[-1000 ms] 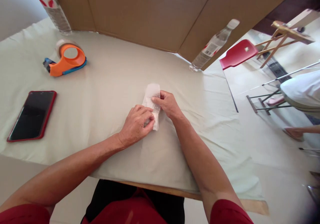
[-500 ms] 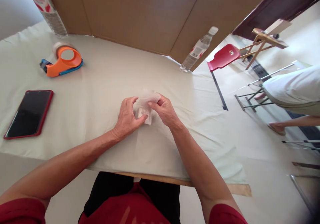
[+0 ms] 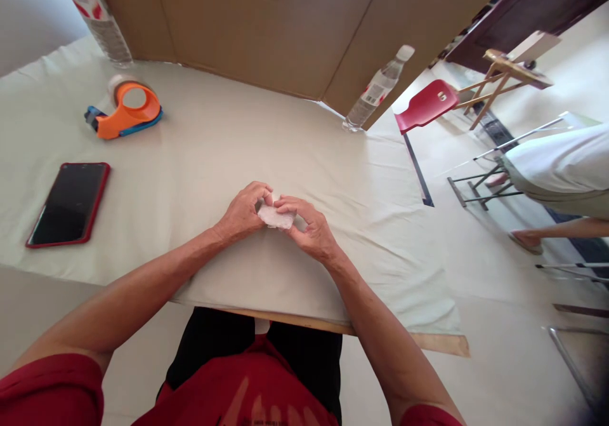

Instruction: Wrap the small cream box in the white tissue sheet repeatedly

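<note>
Between my two hands is a small whitish, translucent bundle that looks like bubble wrap (image 3: 276, 217), low over the cloth near the table's front edge. My left hand (image 3: 244, 211) grips its left end with the fingers curled over. On the other end, my right hand (image 3: 311, 228) has its fingers on top and the thumb underneath. Whatever may lie inside the wrap is hidden.
An orange and blue tape dispenser (image 3: 128, 112) and a red-cased phone (image 3: 70, 204) lie to the left. Two water bottles (image 3: 98, 19) (image 3: 380, 89) stand against a cardboard screen (image 3: 257, 26). Right of the table are a red chair (image 3: 425, 105) and a person's legs (image 3: 566, 178).
The loose flap of wrap that my right hand held up is now folded down onto the bundle. Both hands have closed around it, and the view has shifted slightly.
</note>
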Available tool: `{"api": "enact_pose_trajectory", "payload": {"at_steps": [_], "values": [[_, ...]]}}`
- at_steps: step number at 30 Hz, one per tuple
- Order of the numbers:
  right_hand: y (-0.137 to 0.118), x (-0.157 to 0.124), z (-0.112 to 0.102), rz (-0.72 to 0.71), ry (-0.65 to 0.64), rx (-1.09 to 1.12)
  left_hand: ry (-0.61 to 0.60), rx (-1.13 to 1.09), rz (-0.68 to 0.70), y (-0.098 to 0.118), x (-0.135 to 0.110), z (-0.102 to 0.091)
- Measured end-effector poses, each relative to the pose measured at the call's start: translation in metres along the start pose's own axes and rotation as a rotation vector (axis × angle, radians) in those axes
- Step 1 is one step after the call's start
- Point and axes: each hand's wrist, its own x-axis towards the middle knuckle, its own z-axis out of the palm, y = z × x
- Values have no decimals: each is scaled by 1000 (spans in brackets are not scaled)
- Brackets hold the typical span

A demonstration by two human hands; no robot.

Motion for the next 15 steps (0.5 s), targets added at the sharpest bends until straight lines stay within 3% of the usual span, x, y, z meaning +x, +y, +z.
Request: {"api": "enact_pose_trajectory", "payload": {"at_steps": [8, 12, 15], "values": [[18, -11, 8, -206, -31, -301, -250, 118, 221, -6, -3, -21], [18, -7, 7, -214, 11, -226, -206, 87, 153, -9, -3, -15], [14, 1, 1, -72, 4, -82, -131, -21, 108, -7, 0, -11]]}}
